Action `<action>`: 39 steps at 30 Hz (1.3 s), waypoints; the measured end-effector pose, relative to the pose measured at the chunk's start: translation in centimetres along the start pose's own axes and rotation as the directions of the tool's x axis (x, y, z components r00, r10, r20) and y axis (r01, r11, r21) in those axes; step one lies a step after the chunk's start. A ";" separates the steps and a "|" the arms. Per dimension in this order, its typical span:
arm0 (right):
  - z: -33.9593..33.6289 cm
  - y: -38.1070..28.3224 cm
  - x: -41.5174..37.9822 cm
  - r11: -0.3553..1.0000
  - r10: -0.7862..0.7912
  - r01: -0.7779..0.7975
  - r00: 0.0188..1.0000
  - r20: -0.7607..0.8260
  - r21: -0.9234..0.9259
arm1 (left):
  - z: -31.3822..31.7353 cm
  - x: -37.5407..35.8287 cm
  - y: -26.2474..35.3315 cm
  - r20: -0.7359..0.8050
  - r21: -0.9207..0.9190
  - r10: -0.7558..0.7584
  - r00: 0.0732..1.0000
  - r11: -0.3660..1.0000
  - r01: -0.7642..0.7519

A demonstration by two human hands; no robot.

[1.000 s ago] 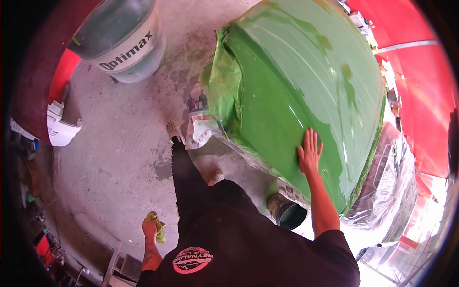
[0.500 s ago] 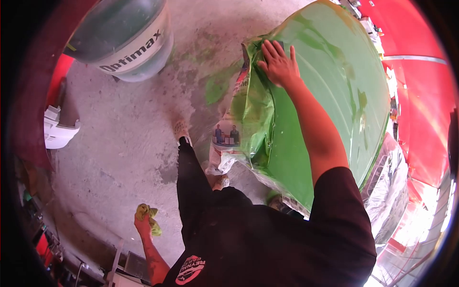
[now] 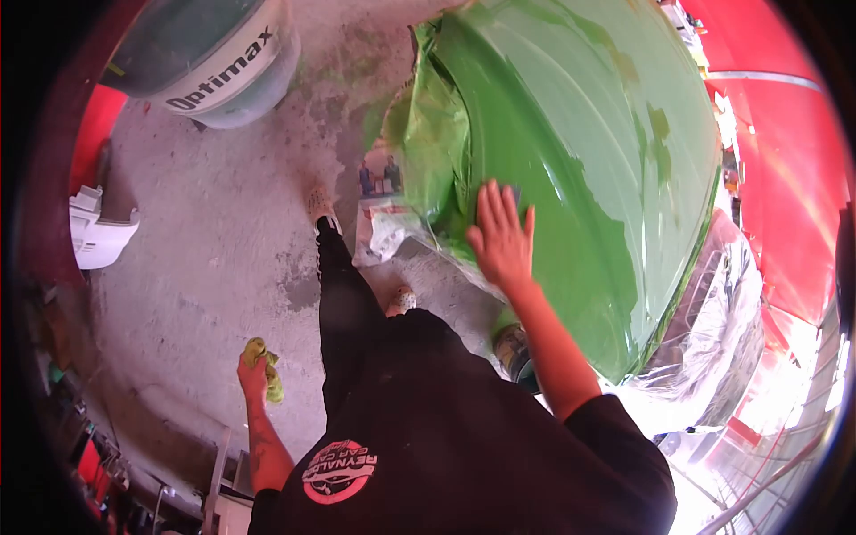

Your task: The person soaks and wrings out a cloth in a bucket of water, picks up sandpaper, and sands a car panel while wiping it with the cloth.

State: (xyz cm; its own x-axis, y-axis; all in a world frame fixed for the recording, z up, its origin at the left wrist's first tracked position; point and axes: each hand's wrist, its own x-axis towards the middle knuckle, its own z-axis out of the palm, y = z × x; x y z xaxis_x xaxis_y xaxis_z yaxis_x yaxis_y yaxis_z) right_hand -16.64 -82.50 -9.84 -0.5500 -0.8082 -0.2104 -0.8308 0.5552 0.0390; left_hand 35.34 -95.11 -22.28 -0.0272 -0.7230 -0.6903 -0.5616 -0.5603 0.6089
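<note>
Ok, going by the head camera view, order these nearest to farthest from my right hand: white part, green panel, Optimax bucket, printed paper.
1. Green panel: directly under your right hand.
2. Printed paper: to the left, by the panel's edge.
3. Optimax bucket: upper left.
4. White part: far left.

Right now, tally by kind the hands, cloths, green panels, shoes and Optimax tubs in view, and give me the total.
Hands: 2, left hand and right hand
Cloths: 1, yellow-green cloth
Panels: 1, green panel
Shoes: 2, forward shoe and rear shoe
Tubs: 1, Optimax tub
Total: 7
</note>
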 end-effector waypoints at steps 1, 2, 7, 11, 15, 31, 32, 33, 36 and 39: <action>0.5 -0.7 -4.0 1.000 -0.014 0.013 0.997 0.081 0.009 | 0.4 -0.4 -0.7 0.000 0.004 0.004 1.000 1.000 -0.004; 0.9 -1.0 -6.6 0.999 -0.030 0.028 0.987 0.159 0.017 | 1.0 -0.7 -1.1 0.029 0.021 0.011 1.000 1.000 -0.011; 0.9 -0.1 -6.8 0.987 -0.162 0.160 0.983 0.084 0.031 | 2.9 -2.0 -1.5 0.054 0.142 -0.013 0.998 0.990 0.006; -0.2 -0.2 -1.8 0.997 -0.058 0.062 0.996 -0.071 0.054 | 2.4 -1.7 -1.4 0.060 0.084 0.030 0.998 0.996 -0.035; 0.4 -1.0 -4.7 0.995 -0.088 0.089 0.996 -0.032 0.047 | 1.8 -1.7 -0.8 0.005 0.029 0.068 0.998 0.997 -0.068; -1.1 -0.3 -2.9 0.992 -0.121 0.123 0.990 0.068 -0.017 | 2.0 1.5 -3.3 0.031 0.066 -0.029 0.999 0.997 0.027; -0.9 0.1 -1.4 0.993 -0.115 0.115 0.993 0.037 -0.021 | 1.9 1.8 -2.9 0.064 0.028 -0.071 0.995 0.997 0.070; -1.0 0.6 0.5 0.993 -0.114 0.115 0.993 0.042 -0.021 | 1.9 2.0 -2.6 0.066 0.029 -0.075 0.995 0.997 0.074; -2.1 1.9 7.3 0.987 -0.141 0.139 0.990 -0.021 -0.084 | 1.7 2.9 -1.8 0.072 0.083 -0.088 0.994 0.993 0.082; -4.0 2.8 14.1 0.970 -0.186 0.187 0.982 0.020 -0.154 | 1.0 3.4 -0.8 0.083 0.065 -0.048 0.995 0.997 0.042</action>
State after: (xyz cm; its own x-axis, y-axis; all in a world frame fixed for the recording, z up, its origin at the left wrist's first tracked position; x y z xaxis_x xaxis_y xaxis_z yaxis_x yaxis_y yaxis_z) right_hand -27.03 -93.14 -8.83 -0.3841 -0.8934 -0.2330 -0.9220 0.3576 0.1485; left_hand 34.89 -96.76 -25.50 -0.0688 -0.6597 -0.7484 -0.6147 -0.5629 0.5526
